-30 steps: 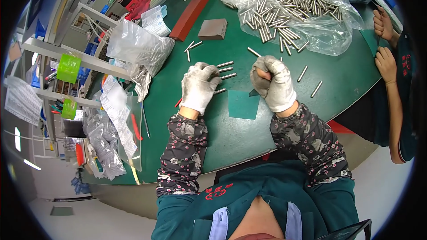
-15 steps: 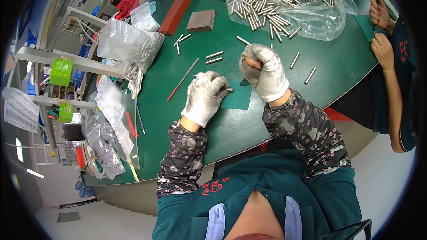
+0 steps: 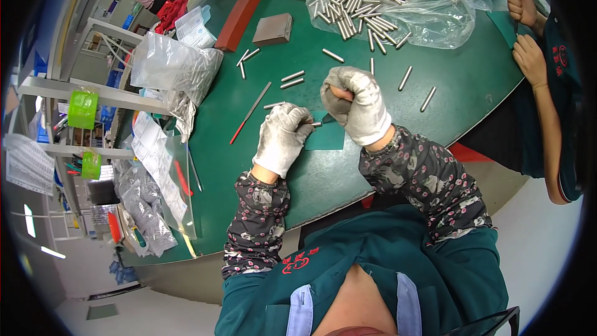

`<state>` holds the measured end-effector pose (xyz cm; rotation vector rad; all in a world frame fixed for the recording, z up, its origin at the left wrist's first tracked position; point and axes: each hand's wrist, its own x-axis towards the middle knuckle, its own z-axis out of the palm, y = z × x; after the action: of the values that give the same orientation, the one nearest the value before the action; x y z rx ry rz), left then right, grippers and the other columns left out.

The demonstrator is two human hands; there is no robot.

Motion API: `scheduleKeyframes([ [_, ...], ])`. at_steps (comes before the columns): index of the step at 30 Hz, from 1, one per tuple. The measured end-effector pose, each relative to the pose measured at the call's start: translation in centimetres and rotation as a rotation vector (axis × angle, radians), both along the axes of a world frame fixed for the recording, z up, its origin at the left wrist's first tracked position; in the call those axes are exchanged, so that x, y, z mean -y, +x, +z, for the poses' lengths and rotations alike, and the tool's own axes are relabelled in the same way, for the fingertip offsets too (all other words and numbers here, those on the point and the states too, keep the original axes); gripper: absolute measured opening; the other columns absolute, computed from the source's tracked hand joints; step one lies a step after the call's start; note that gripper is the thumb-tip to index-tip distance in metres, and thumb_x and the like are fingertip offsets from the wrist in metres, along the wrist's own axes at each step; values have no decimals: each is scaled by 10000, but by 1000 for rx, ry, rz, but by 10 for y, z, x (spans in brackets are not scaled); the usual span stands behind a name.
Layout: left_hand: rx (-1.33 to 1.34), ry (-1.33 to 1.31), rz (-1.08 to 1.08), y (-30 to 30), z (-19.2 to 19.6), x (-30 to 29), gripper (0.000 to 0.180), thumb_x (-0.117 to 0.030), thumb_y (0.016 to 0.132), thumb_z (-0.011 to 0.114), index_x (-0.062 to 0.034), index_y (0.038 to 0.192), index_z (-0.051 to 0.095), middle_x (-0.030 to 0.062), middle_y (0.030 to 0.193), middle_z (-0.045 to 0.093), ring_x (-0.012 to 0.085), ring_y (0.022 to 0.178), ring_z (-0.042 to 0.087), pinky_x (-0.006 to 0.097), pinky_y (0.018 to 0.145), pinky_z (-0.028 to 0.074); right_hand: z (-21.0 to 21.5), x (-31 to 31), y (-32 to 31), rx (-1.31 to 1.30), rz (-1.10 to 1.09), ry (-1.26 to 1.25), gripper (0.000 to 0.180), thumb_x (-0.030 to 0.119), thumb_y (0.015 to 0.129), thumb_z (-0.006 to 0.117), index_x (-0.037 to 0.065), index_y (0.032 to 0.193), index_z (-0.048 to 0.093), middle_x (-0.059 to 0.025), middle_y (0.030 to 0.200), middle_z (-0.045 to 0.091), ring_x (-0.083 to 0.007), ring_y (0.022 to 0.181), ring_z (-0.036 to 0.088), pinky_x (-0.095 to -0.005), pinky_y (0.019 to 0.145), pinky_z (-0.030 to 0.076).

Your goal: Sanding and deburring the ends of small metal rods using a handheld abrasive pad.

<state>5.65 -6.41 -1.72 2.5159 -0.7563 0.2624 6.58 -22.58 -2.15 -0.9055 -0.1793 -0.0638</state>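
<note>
My left hand, in a whitish work glove, is closed around a short metal pin whose end pokes out past the fingertips. Facing it, my gloved right hand grips a small dark pointed piece with its tip by the pin's end; whether they touch I cannot tell. Most of the dark piece is hidden in the fist. Under both hands lies a green square sheet. Another pin rests just beyond my left knuckles.
Loose pins lie around the green table. A clear plastic bag heaped with pins is at the back. Left of my hands is a red-handled file; a brown block sits farther off. A co-worker's hands are at the right.
My right hand has come slightly left, bringing the dark piece up to the pin's end. My left hand keeps its hold. The whole view has shifted a little.
</note>
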Motion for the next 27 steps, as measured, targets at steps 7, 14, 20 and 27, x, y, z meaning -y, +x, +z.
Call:
scheduleKeyframes([
  [7, -14, 0, 2, 0, 0, 0, 197, 20, 623, 677, -30, 764, 549, 89, 723, 550, 270, 697, 547, 341, 627, 437, 1, -2, -1, -44, 7, 67, 362, 324, 869, 371, 111, 577, 353, 28, 480, 294, -72, 395, 256, -217, 364, 192],
  [14, -55, 38, 29, 2, -3, -2, 158, -76, 641, 675, -82, 777, 595, 52, 751, 580, 260, 765, 553, 360, 700, 459, 6, 2, -4, 14, 69, -2, 371, 350, 842, 406, 98, 572, 364, 14, 501, 325, -72, 411, 279, -217, 375, 199],
  [20, -58, 81, 31, 1, 3, -3, 168, -76, 634, 675, -87, 776, 585, 56, 737, 570, 258, 756, 552, 368, 697, 452, -4, 1, -5, 37, 241, 22, 367, 374, 812, 507, 13, 815, 573, 9, 657, 458, -77, 593, 423, -222, 510, 368],
  [27, 22, 254, 111, 1, 15, -28, 212, -32, 623, 678, -78, 809, 588, 61, 785, 575, 256, 779, 541, 354, 698, 447, -15, 9, 1, 3, 242, -38, 455, 448, 826, 445, 13, 847, 577, 6, 667, 486, -67, 559, 413, -205, 471, 339],
])
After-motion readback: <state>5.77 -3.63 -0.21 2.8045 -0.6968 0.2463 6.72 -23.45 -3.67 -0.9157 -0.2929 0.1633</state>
